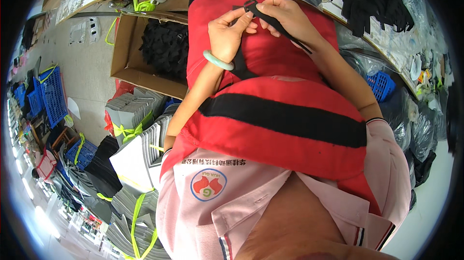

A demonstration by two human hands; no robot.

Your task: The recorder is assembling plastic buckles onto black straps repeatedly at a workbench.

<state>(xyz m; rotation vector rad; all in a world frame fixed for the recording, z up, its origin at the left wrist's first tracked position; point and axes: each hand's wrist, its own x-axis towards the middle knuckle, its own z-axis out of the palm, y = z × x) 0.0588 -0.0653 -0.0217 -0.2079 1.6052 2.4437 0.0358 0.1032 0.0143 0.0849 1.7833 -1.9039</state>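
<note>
Over my lap, my left hand (227,30) and my right hand (286,15) meet at a small black buckle (250,5). My left thumb and finger pinch the buckle from its near left side. In my right hand is a black webbing strap (280,29), which runs from the buckle and hangs with its loose end by my right wrist. Another black strap length (240,64) falls below my left hand across the red apron (285,61). The fingers partly hide how the webbing passes through the buckle.
An open cardboard box (126,42) of black pieces stands left of my lap. Tied stacks of grey sheets (137,144) lie nearer. A table edge (372,42) curves ahead and right, bearing black straps (369,1). Blue baskets (50,95) stand far left.
</note>
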